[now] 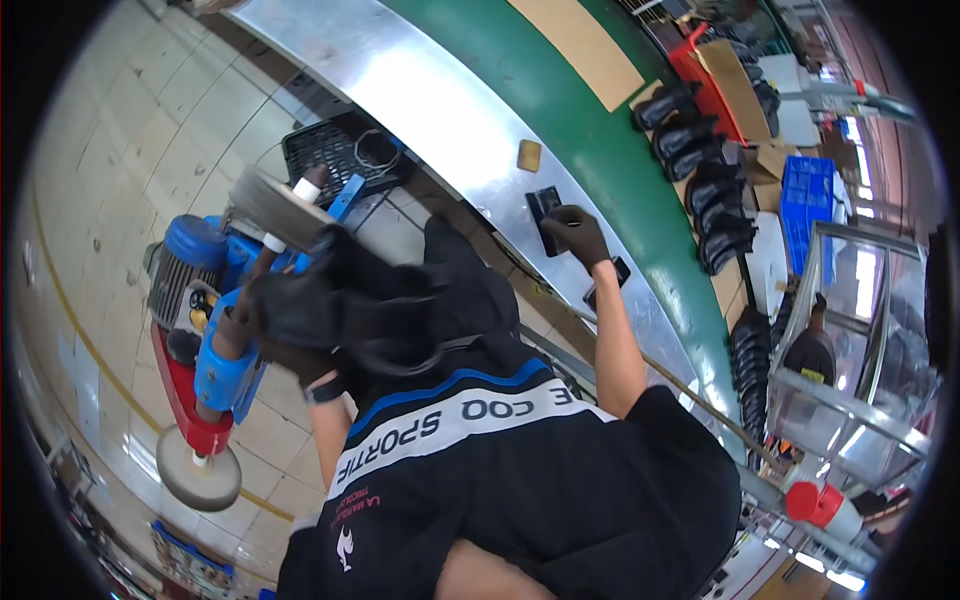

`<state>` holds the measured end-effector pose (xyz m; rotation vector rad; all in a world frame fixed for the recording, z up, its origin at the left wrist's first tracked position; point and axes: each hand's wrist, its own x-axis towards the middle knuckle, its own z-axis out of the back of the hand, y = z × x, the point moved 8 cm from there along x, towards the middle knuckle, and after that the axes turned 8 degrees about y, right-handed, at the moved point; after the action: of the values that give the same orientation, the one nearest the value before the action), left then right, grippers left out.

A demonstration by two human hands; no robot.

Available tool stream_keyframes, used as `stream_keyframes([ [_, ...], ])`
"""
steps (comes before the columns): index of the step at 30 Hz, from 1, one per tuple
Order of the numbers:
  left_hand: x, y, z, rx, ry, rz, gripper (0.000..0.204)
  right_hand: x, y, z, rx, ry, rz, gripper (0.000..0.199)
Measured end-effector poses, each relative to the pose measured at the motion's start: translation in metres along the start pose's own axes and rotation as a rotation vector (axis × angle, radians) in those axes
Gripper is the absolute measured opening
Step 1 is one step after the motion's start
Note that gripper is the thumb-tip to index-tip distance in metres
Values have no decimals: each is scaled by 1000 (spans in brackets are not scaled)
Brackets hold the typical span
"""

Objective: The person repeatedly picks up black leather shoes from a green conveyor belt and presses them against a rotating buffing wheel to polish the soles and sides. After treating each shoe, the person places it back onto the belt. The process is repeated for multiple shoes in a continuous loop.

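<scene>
A black boot point(375, 300), blurred by motion, is held before my waist. My left hand point(297, 360), in a dark glove, grips it from the left side; the boot partly covers the fingers. To the right, my gloved right hand point(577, 234) reaches over the metal ledge. Its fingers are closed at the edge of a flat black rectangular block point(543, 218) lying there. A tan block point(529, 155) sits farther along the ledge, and a second small dark object point(607, 281) rests beside my right wrist.
On my left stands a blue and red buffing machine point(215, 365) with a blurred wheel point(280, 207) near the boot and a pale wheel point(198, 470). A black crate point(320, 150) is below the ledge. Several black boots point(715, 205) line the green belt point(600, 155); a blue crate point(808, 205) stands beyond.
</scene>
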<state>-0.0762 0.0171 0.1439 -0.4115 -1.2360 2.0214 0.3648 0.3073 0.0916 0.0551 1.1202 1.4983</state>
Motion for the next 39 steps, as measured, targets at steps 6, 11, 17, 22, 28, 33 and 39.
stream_keyframes([
  [6,-27,12,136,-109,-366,-101,44,30,-94,-4,-295,-278,-74,97],
  [11,-48,-33,126,1792,-476,152,59,45,-59,-25,-489,-333,-101,75],
  [17,-65,-41,107,2145,-442,119,52,38,26,-104,-569,146,41,88],
  [22,-112,73,64,3640,629,144,41,11,131,-245,-463,368,433,81],
  [28,-115,78,68,4080,1037,-234,42,6,162,-303,-434,391,424,85],
  [33,-135,105,85,4235,1044,-155,45,-6,164,-314,-406,373,435,88],
  [39,-138,117,93,4193,923,-176,61,-4,152,-328,-365,313,442,89],
])
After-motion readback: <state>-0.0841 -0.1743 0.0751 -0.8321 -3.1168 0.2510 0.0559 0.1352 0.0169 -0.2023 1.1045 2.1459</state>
